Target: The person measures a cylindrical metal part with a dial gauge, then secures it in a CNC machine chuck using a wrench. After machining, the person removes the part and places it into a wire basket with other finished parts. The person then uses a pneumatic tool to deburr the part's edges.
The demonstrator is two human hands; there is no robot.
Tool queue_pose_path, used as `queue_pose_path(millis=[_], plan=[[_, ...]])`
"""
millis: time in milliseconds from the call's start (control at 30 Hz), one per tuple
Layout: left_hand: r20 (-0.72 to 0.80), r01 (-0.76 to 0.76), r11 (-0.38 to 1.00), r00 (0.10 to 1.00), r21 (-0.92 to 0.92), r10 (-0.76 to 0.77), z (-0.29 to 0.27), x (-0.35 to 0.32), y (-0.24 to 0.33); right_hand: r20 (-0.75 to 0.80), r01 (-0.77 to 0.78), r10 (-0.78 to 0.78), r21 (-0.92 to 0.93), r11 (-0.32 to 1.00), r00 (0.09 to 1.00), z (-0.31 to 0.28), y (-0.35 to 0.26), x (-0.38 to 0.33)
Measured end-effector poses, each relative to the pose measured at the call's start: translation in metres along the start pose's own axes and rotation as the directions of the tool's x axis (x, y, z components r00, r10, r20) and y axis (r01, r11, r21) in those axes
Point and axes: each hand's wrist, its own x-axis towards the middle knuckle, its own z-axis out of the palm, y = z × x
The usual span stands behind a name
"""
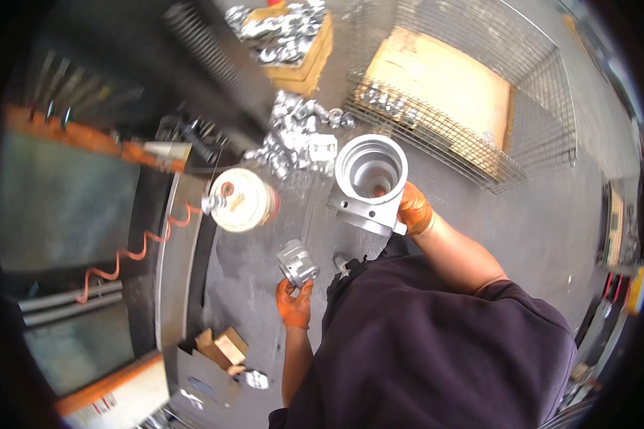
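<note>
The wire mesh cage (529, 93) fills the upper right, with a flat sheet of cardboard (444, 79) lying inside it; its far corner runs off toward the dark rim of the view. Left of it, a wooden crate (309, 61) heaped with shiny metal parts is cut off by the top edge, and more such parts lie in a loose pile (297, 136) on the grey floor (257, 286), too blurred to tell one from another. The person's dark-clothed torso hides the floor at lower right. The right hand (413, 209), in an orange glove, grips the large silver cylindrical housing (368, 182) by its lower edge, open bore facing up; the fingers are mostly hidden behind the metal. Just left sits a round cream-coloured container (242, 200), its top smeared by motion, with an orange coiled hose (143, 250) trailing away from it. The left hand (295, 304), also gloved orange, is closed around the small metal fitting (297, 263), held low and well apart from the housing.
</note>
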Motion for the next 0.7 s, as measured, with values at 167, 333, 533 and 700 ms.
queue_pose_path(millis=[167, 333, 533, 700], plan=[[0.268, 0.134, 0.968, 0.961, -0.214, -0.074, 0.108, 0.051, 0.069, -0.066, 0.071, -0.054, 0.278, 0.958, 0.996, -0.070, -0.079, -0.030], [0.327, 0.249, 0.825, 0.941, -0.507, -0.083, 0.225, 0.092, 0.207, 0.002, 0.117, -0.129, 0.409, 0.905, 0.992, -0.181, -0.165, -0.067], [0.379, 0.225, 0.613, 0.916, -0.758, 0.133, 0.311, 0.146, 0.266, -0.359, 0.337, -0.290, 0.075, 0.938, 0.887, -0.264, -0.257, -0.095], [0.345, 0.232, 0.602, 0.935, -0.764, 0.077, 0.375, 0.183, 0.294, -0.601, 0.509, -0.358, 0.096, 0.855, 0.715, -0.342, -0.292, -0.113]])
